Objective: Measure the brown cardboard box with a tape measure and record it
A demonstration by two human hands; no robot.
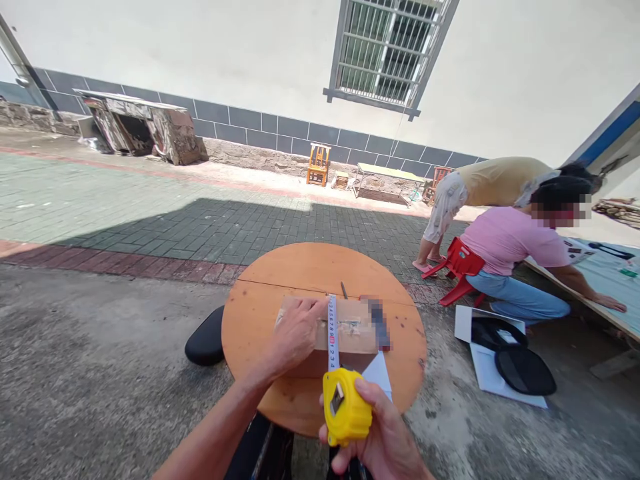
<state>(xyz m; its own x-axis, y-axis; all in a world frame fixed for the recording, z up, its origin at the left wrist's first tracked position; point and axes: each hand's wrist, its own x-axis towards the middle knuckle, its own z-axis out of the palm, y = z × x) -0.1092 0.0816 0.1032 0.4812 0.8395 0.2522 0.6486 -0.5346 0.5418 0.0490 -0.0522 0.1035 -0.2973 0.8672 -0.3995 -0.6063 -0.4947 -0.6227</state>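
Note:
A brown cardboard box (357, 340) lies on a round wooden table. A yellow tape measure (347, 408) is in my right hand (387, 427), its fingers and thumb wrapped around the case. The white blade (333, 340) runs out of it, away from me, across the top of the box. On the box's left part rests my left hand (297, 330), fingers stretched out, the index fingertip beside the blade near its far end. White paper (379, 375) sticks out at the box's near right corner. At the box's right end lies a dark, blurred-out item (380, 325).
The round table (270, 267) carries a dark pen-like stick (344, 290) behind the box. A black seat (205, 337) is to its left. At right, a person on a red chair (457, 260) and a bending person work at another table (620, 313). An open white box (483, 367) lies on the ground.

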